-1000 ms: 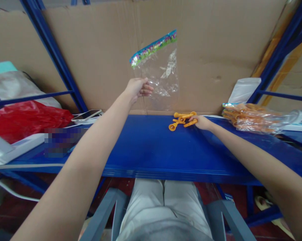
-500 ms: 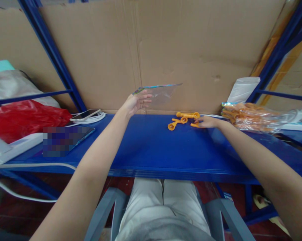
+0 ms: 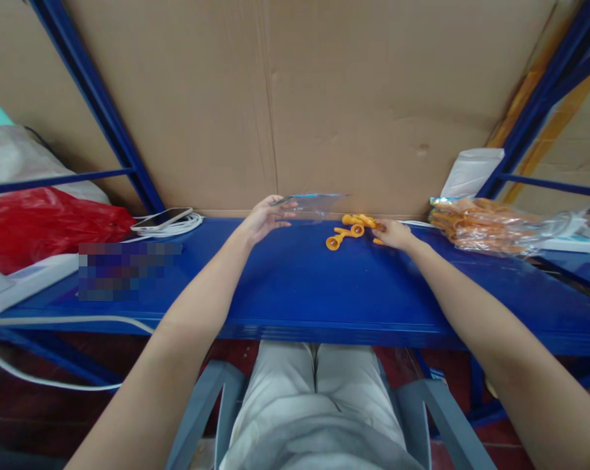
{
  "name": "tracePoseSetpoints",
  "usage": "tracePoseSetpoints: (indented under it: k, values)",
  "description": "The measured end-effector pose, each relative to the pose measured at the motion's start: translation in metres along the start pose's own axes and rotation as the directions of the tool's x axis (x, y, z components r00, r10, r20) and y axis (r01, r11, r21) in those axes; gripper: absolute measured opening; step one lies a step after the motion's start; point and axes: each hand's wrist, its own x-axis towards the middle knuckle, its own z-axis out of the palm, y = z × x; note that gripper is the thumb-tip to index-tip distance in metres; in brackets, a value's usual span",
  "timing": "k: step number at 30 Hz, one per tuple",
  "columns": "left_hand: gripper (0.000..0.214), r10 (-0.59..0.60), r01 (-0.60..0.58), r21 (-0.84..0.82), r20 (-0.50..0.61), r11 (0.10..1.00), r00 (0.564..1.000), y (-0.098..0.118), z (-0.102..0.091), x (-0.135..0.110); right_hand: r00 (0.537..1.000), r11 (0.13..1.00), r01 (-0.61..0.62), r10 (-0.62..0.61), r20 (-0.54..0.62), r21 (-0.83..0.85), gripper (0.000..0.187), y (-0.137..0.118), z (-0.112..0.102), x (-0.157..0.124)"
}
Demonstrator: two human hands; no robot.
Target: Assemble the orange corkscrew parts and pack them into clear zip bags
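Observation:
My left hand (image 3: pixel 266 216) holds a clear plastic bag (image 3: pixel 310 204) with a coloured header strip, lying nearly flat just above the blue shelf (image 3: pixel 295 287). Right of it lies a small pile of orange plastic pieces (image 3: pixel 350 230) with flared ends. My right hand (image 3: pixel 391 233) rests at the right side of that pile, its fingers closed on one of the pieces. Both forearms reach out over the shelf.
A heap of filled bags with orange pieces (image 3: pixel 485 225) lies at the right, a white packet (image 3: pixel 471 172) behind it. At the left are a phone on a white cable (image 3: pixel 164 222), a red bag (image 3: pixel 45 225) and a white box (image 3: pixel 25 281). Cardboard (image 3: pixel 324 98) backs the shelf.
My left hand has brought the bag down from upright in the air to nearly flat just above the shelf. My right hand has stayed at the orange pieces, shifting them slightly.

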Motion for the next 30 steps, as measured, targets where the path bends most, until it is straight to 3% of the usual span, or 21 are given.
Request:
tracePoseSetpoints:
  k: [6, 9, 13, 15, 18, 22, 26, 30]
  values:
    - [0.021, 0.0, 0.0, 0.023, 0.016, 1.0, 1.0, -0.002, 0.004, 0.0, 0.986, 0.987, 0.162, -0.161, 0.049, -0.014, 0.04, -0.024, 0.004, -0.009]
    - [0.023, -0.012, 0.012, 0.024, 0.009, 1.0, 1.0, -0.003, 0.003, 0.0, 0.981, 0.981, 0.193, -0.193, 0.001, -0.037, 0.046, -0.033, 0.006, -0.011]
    - [0.025, 0.002, -0.002, 0.019, 0.016, 1.0, 1.0, -0.003, 0.001, 0.001, 0.979, 0.98, 0.175, -0.183, -0.083, -0.096, 0.035, -0.041, 0.008, -0.013]
    - [0.026, 0.011, -0.011, 0.008, 0.027, 1.0, 1.0, -0.004, 0.0, 0.003, 0.958, 0.963, 0.245, -0.258, -0.123, -0.111, 0.028, -0.043, 0.009, -0.014]
    - [0.027, 0.02, -0.019, -0.014, 0.036, 1.0, 0.999, -0.004, -0.001, 0.004, 0.883, 0.89, 0.448, -0.456, -0.114, -0.088, 0.024, -0.046, 0.015, -0.014]
    - [0.027, 0.029, -0.028, -0.011, 0.03, 1.0, 0.999, -0.004, 0.0, 0.004, 0.79, 0.795, 0.607, -0.605, -0.102, -0.018, 0.035, -0.05, 0.027, -0.014]
    - [0.026, 0.033, -0.034, 0.012, 0.039, 0.999, 0.999, -0.004, 0.001, 0.003, 0.761, 0.763, 0.646, -0.641, -0.099, 0.019, 0.044, -0.057, 0.037, -0.01]
    - [0.025, 0.022, -0.023, 0.019, 0.058, 1.0, 0.998, -0.003, 0.001, 0.003, 0.787, 0.787, 0.616, -0.613, -0.065, 0.034, 0.044, -0.066, 0.039, -0.009]
